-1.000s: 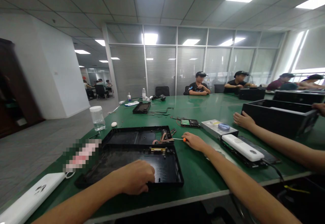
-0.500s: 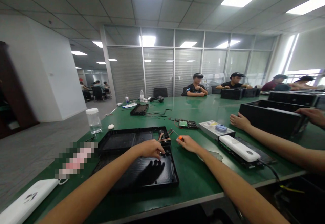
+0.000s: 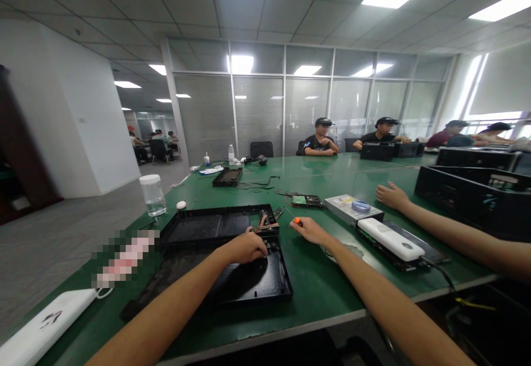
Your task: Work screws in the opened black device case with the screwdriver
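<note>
Case under my left hand; fingers curled at its right end, can't tell if gripping anything. Wires just beyond. Screwdriver clamped in my right hand, hands apart. Metal box further right.

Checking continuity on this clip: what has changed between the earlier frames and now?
The left hand moved forward from the black tray's near edge toward its far right corner; its grip is unclear. The right hand keeps the screwdriver, its shaft swung to point farther forward. A black case shifted right, away from a co-worker's hand. Tray and jar stayed.
</note>
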